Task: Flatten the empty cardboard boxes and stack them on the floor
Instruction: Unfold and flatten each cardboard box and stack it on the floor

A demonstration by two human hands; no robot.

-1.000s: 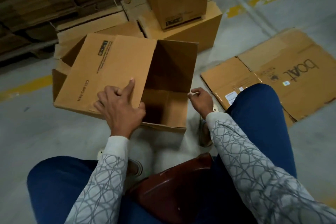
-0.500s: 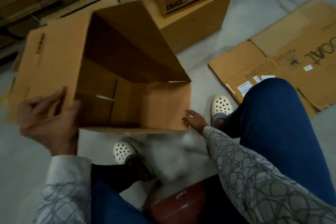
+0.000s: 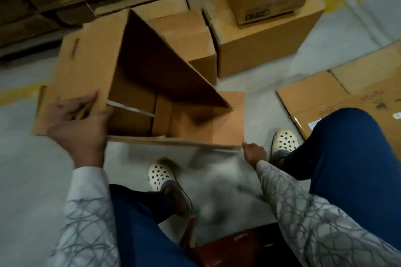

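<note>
**STEP IN HAND: COLLAPSING THE OPEN BOX**

The open box [image 3: 91, 71] is tipped on its side, mouth toward the person, walls fully erect. The left hand [image 3: 80, 123] grasps the edge of the box's left wall. The right hand [image 3: 253, 154] is at the box's near right corner; whether it pinches the flap cannot be determined. A pale tape strip [image 3: 130, 109] crosses the closed flaps at the box's far end. Flattened cardboard [image 3: 321, 97] lies to the right of the box, and stacked boxes [image 3: 260, 45] stand behind it.

Assessment: flattening has barely begun. The next move likely requires splitting the taped seam, then pressing opposite walls together.
</note>
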